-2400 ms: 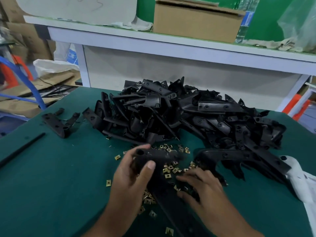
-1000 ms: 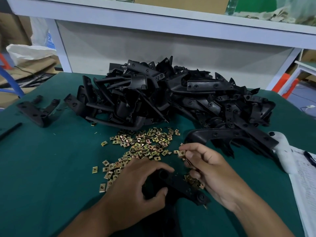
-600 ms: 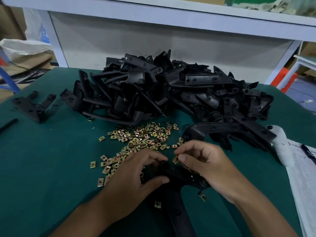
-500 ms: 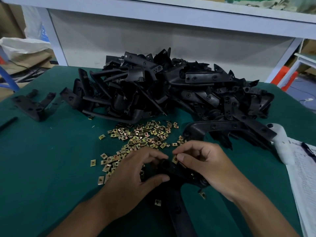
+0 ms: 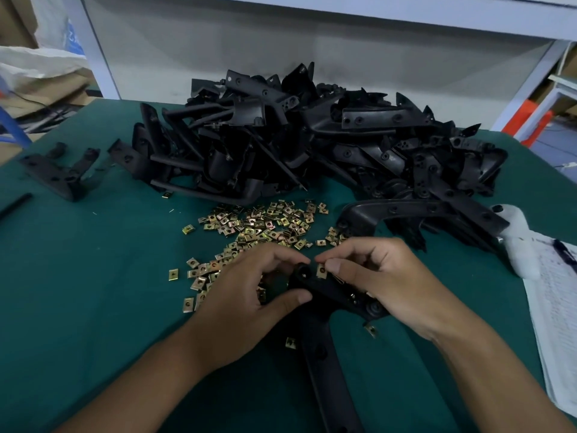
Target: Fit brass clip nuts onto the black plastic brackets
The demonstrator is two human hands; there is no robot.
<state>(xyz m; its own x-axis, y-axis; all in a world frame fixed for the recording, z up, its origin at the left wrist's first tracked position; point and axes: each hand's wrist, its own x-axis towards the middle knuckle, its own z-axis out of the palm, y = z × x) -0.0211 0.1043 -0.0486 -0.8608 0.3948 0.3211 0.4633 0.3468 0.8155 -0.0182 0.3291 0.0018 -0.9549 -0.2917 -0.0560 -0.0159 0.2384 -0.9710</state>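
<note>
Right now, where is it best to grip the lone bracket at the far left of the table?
Probably the lone bracket by its long flat bar, from above: that bar lies on the mat, bare on both sides, while two short arms stick out behind.

Your left hand (image 5: pixel 249 295) and right hand (image 5: pixel 387 279) are bare, with no gloves, rings or watch. Both forearms are uncovered up to the picture's edge. Your fingers (image 5: pixel 340 264) have short, plain, unpainted nails.

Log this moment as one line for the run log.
step: fitting clip nut | left hand: grips black bracket | right hand: pinches brass clip nut at bracket end | loose clip nuts on green mat
</note>
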